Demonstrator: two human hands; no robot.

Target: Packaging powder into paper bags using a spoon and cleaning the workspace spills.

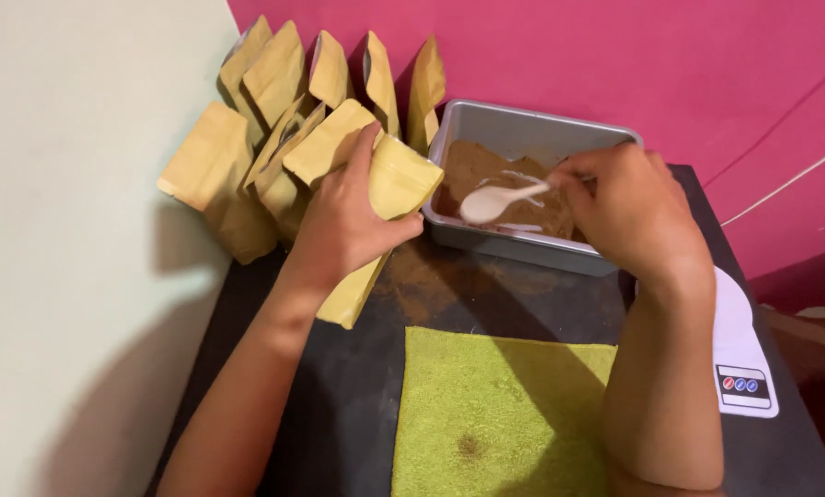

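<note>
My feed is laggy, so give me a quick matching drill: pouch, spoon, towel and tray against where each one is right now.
Things:
1. pouch
2. spoon
3. towel
4. tray

Places:
A. flat on the table's near side
B. in the left hand
C. against the pink wall, brown powder inside
D. in the right hand, over the powder

Pairs: 1-B, 2-D, 3-A, 4-C
</note>
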